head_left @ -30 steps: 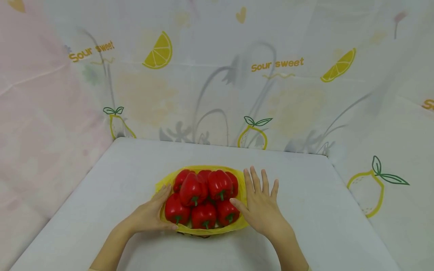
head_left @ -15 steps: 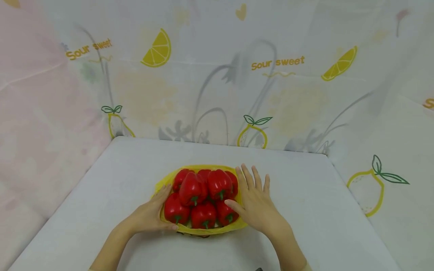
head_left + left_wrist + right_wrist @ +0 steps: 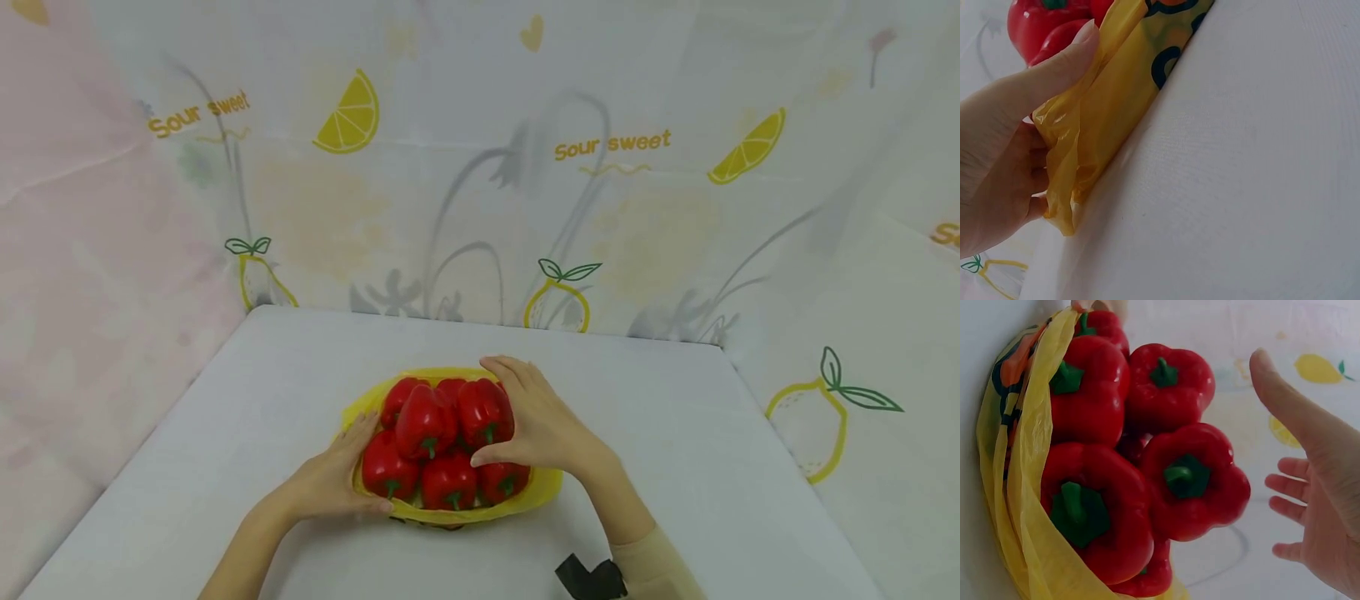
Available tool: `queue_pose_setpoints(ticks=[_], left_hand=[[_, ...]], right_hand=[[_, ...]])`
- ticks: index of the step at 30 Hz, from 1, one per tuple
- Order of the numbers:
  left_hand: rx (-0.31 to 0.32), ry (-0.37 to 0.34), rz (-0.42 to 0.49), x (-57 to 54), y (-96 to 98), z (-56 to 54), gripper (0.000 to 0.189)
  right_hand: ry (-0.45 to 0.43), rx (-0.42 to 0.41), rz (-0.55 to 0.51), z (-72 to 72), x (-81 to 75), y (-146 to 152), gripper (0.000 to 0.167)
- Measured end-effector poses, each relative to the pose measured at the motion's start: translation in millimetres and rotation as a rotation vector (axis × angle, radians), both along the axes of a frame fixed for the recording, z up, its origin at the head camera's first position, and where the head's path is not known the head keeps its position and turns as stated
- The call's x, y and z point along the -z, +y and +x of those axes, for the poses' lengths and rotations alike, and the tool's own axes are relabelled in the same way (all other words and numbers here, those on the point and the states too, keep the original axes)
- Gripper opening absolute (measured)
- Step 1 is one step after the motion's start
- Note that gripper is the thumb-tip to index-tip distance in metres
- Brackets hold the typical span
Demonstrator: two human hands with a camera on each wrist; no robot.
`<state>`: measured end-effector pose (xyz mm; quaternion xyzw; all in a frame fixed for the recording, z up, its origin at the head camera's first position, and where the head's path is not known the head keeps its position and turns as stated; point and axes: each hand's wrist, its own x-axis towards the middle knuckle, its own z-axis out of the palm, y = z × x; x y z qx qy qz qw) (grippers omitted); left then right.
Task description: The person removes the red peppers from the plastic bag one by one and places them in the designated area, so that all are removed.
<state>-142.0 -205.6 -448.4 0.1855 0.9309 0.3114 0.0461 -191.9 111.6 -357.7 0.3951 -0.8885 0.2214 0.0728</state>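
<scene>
Several glossy red bell peppers (image 3: 427,421) with green stems lie heaped in a yellow plastic bag (image 3: 536,493), its mouth spread wide. In the left wrist view, dark and orange print shows on the bag's side (image 3: 1129,94). My left hand (image 3: 333,479) rests along the bag's left side, its thumb over the rim and its fingers extended up the side. My right hand (image 3: 536,417) hovers over the bag's right part with thumb and fingers spread. The right wrist view shows this hand (image 3: 1329,487) apart from the nearest bell pepper (image 3: 1194,481).
The bag sits on a white-covered table (image 3: 300,367). Behind it hangs a pale cloth backdrop (image 3: 465,192) printed with lemons and "Sour sweet". A black device (image 3: 591,577) shows beside the right sleeve (image 3: 652,562).
My right hand has moved left from the bag's right side to over the peppers, its wrist turning inward. The left hand and the peppers look unmoved.
</scene>
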Motion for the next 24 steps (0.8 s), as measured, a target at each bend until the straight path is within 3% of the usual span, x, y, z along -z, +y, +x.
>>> queue_pose_setpoints(ticks=[9,24], left_hand=[[-0.001,-0.001,0.010,3.6,2.4,-0.7,0.125],[-0.010,0.015,0.002,5.5,-0.2,0.6,0.125]], right_hand=[[-0.129,0.055,0.022,-18.6,11.7,-8,0.098],[-0.210,0.090,0.017,-25.4,19.8,-12,0.096]])
